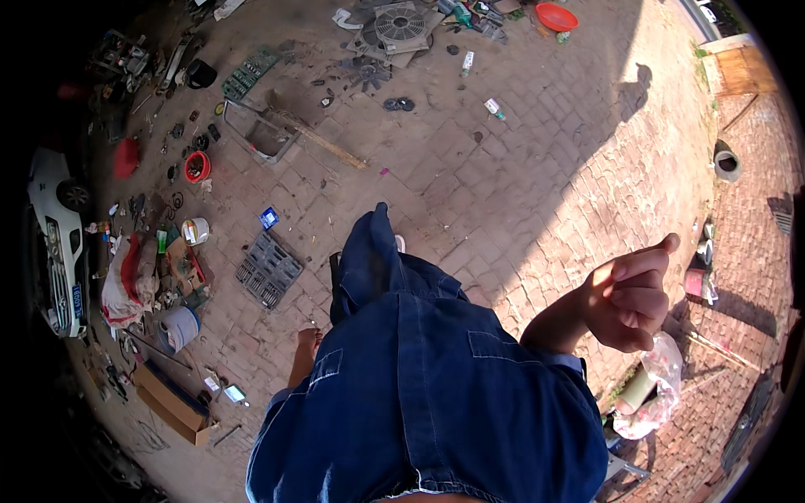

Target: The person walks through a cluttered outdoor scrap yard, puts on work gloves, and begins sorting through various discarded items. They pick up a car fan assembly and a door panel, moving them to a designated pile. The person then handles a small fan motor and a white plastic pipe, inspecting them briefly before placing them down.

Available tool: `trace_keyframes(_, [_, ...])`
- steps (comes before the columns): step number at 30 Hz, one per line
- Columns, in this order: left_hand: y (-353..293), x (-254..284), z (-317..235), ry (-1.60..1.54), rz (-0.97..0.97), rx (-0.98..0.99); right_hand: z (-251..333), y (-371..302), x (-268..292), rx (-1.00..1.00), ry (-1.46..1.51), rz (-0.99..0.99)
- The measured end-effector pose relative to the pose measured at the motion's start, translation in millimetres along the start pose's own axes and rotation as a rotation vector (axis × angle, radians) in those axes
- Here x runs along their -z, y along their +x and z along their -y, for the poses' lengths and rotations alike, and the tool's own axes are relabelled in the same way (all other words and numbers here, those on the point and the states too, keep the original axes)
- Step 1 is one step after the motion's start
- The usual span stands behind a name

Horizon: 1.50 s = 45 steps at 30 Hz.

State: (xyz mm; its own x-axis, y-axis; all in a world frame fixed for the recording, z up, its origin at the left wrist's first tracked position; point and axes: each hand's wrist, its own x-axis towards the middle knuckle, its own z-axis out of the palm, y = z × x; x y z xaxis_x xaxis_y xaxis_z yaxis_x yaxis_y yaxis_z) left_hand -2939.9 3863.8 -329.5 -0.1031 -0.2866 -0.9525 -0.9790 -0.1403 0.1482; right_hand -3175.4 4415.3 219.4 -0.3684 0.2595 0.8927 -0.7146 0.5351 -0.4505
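I stand on brick paving (pixel 520 176) in blue denim clothes (pixel 419 377). My right hand (pixel 631 298) is raised at the right in sunlight, fingers curled into a loose fist with the thumb up, and nothing shows in it. My left hand (pixel 308 339) hangs by my side, mostly hidden behind my shirt, so its fingers cannot be made out. Nearest to it on the ground is a dark compartment tray of small parts (pixel 268 270). Below my right hand lies a clear plastic bag with a pale roll (pixel 650 387).
A white car (pixel 57 243) stands at the left edge among scattered parts, a white bucket (pixel 178 328) and a cardboard box (pixel 172 404). Farther off lie a red bowl (pixel 198 166), a metal frame (pixel 262 130), a grey fan shroud (pixel 401 25), an orange basin (pixel 557 15) and bottles (pixel 495 107).
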Motion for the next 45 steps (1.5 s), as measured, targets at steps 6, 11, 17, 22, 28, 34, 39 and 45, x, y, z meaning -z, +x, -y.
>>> trace_keyframes(6, [37.2, -72.2, -127.7, 0.156, 0.129, -0.209, -171.0, 58.3, -52.1, -0.007, -0.122, 0.166])
trace_keyframes(11, [-23.4, -189.4, -401.7, -0.156, 0.191, -0.041, -305.0, 89.7, -106.7, -0.075, -0.353, 0.161])
trace_keyframes(17, [-106.5, -360.2, -761.5, 0.001, 0.135, -0.805, -441.3, 152.6, -94.4, -0.208, -0.624, 0.294])
trace_keyframes(22, [-178.1, -501.8, -891.0, 0.189, 0.387, -0.846, -572.2, 139.0, -72.0, -0.568, -0.711, 0.218])
trace_keyframes(28, [-138.1, -633.9, -891.9, 0.327, 0.342, -0.608, -787.1, 33.7, -30.8, -1.207, -0.667, 0.381])
trace_keyframes(34, [-21.6, -772.4, -855.5, 0.535, 0.250, -0.321, -963.1, -203.5, 61.8, -1.733, -0.585, 0.533])
trace_keyframes(39, [111.3, -938.6, -857.7, 0.695, 0.321, -0.477, -1030.6, -362.9, 99.4, -1.834, -0.907, 1.103])
trace_keyframes(45, [295.2, -1094.4, -847.2, 1.059, 0.364, -1.122, -1113.8, -501.8, 91.0, -1.647, -0.849, 1.367])
